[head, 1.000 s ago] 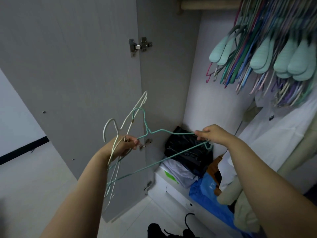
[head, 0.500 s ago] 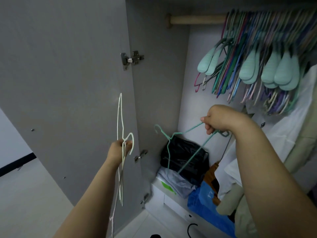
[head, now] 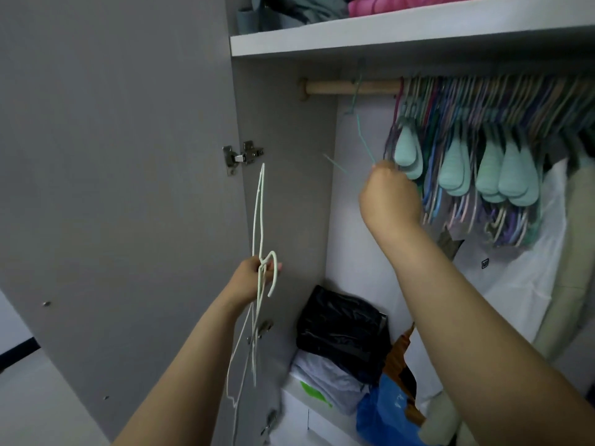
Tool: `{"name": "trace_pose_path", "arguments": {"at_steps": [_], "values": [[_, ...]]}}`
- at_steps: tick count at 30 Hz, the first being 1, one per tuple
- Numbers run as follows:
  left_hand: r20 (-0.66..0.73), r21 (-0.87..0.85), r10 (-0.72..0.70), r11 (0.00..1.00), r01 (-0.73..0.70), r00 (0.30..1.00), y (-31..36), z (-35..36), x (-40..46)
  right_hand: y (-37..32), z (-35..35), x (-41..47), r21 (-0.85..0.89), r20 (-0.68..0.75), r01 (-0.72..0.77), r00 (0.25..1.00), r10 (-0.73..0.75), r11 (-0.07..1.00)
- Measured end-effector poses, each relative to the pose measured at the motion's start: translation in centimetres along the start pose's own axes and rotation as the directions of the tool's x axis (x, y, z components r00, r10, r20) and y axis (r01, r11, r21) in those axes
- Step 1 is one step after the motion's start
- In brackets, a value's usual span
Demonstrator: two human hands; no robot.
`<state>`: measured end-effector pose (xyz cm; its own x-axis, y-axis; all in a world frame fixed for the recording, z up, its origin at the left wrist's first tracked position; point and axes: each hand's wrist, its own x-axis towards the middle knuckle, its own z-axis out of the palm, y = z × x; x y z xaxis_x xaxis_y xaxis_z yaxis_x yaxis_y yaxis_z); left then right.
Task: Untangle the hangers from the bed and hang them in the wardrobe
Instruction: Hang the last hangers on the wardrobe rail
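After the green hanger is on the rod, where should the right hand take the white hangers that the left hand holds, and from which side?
Judging by their pose, grip the white hangers on the long straight wires that rise above the left hand, coming from the right. That stretch is bare, while the curved hook lies against the fingers and the lower wires dangle loosely. The right hand holds the green hanger near the wooden rod.

We're in a home bedroom, facing an open grey wardrobe: a wooden rail crowded with hangers, folded clothes on the top shelf, and bags piled at its bottom edge.
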<state>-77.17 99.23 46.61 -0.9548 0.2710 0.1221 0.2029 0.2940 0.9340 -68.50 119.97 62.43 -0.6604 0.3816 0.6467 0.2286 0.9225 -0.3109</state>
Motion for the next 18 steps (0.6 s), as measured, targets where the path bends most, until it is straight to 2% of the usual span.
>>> {"name": "trace_pose_path", "arguments": {"at_steps": [5,9,14,18], "values": [[0.030,-0.046,0.019,0.999,-0.018,0.999,1.6,-0.5,1.4,-1.8,1.2,5.6,-0.119,-0.001,-0.006,1.000,0.006,0.993],[0.030,-0.113,0.046,0.993,-0.042,0.999,3.0,-0.8,1.8,-2.3,3.3,6.6,-0.246,0.052,0.065,0.997,-0.054,0.967],[0.110,-0.262,0.010,0.965,0.019,0.994,3.8,-1.1,1.2,0.2,3.4,6.5,-0.236,0.080,-0.008,0.996,0.027,0.972],[0.098,-0.293,0.005,0.956,0.024,0.995,4.2,-0.5,0.6,1.8,2.3,6.7,-0.241,0.052,-0.045,0.997,0.060,0.969]]}}
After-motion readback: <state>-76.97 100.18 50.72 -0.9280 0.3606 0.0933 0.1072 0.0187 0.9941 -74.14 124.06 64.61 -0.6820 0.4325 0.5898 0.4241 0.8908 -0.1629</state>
